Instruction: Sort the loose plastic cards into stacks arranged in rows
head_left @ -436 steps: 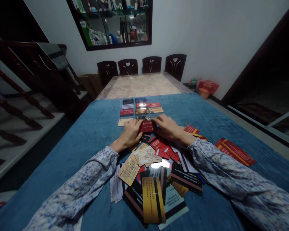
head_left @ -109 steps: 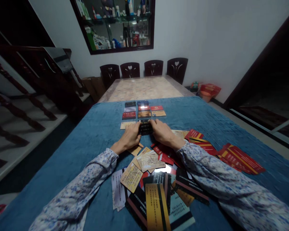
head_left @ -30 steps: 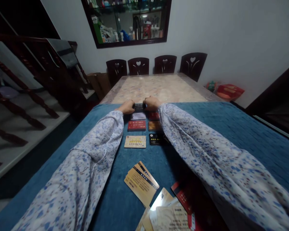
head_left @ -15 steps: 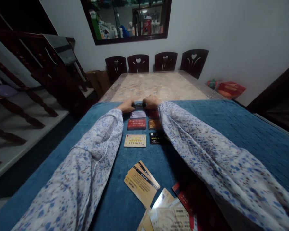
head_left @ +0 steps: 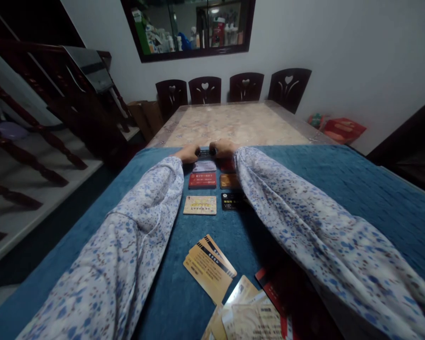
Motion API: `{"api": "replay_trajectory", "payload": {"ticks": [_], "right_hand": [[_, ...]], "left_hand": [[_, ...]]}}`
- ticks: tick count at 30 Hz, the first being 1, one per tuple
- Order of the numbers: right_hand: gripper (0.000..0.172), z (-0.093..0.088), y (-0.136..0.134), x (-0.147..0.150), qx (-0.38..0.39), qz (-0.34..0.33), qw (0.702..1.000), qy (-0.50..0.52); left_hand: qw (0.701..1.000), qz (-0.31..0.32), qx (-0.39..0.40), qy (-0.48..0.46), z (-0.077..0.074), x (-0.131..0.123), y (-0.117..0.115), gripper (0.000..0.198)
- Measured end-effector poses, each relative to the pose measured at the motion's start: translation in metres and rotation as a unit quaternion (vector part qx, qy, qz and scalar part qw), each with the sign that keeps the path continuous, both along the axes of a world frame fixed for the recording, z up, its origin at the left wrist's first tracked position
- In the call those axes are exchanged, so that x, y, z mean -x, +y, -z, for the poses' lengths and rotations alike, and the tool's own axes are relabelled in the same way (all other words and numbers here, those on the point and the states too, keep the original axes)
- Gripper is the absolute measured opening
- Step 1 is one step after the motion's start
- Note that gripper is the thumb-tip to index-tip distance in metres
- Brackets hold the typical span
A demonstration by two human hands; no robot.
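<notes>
At the far edge of the blue cloth, my left hand (head_left: 189, 154) and my right hand (head_left: 224, 148) close on opposite ends of a black card (head_left: 206, 152), perhaps a stack. Fingertips are partly hidden. Nearer me, two columns of cards run down the cloth. The left one has a pale lilac card (head_left: 204, 166), a red card (head_left: 202, 180) and a cream card with yellow lettering (head_left: 200, 205). On the right, a dark red card (head_left: 226, 165), an orange-brown card (head_left: 229, 181) and a black VIP card (head_left: 232, 201) are partly covered by my right arm.
Fanned gold cards (head_left: 210, 269) lie close to me, beside a loose pile of cream cards (head_left: 251, 321) and dark red cards (head_left: 274, 293). Beyond the blue cloth (head_left: 340, 189) extends a marble-patterned tabletop (head_left: 241, 123). Several dark chairs (head_left: 205, 90) line its far end.
The view has shifted slightly, so the cards appear a little higher and farther right. Both hands stay at the black card, with hardly any movement.
</notes>
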State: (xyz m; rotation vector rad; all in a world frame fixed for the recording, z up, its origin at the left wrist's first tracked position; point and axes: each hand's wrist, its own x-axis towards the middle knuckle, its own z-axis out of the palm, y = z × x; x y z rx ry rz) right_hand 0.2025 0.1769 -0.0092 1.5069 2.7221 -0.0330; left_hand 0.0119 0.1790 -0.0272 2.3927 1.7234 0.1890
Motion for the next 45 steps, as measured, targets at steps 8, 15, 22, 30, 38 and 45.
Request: {"api": "replay_trajectory", "payload": {"ticks": [8,15,22,30,38,45], "right_hand": [[0.055,0.007,0.008,-0.001,-0.016,-0.022,1.0,0.001],[0.055,0.009,0.014,-0.002,-0.008,-0.025,1.0,0.01],[0.061,0.003,0.01,-0.004,-0.015,-0.026,1.0,-0.01],[0.042,-0.006,-0.008,-0.022,-0.09,-0.052,0.994,0.028],[0.03,-0.019,-0.063,-0.037,-0.142,-0.057,0.988,0.024],[0.025,-0.022,-0.116,-0.042,-0.135,-0.074,0.988,0.017]], "left_hand": [[1.0,0.011,0.006,-0.005,0.002,0.0,0.0,0.037],[1.0,0.029,0.0,-0.009,0.003,0.004,0.001,0.038],[0.998,0.008,-0.051,-0.026,0.01,0.012,0.001,0.057],[0.991,0.029,-0.121,-0.048,0.01,0.029,-0.016,0.043],[0.975,0.084,-0.196,-0.067,0.005,0.029,-0.062,0.038],[0.963,0.118,-0.229,-0.085,0.005,0.029,-0.117,0.039]]}}
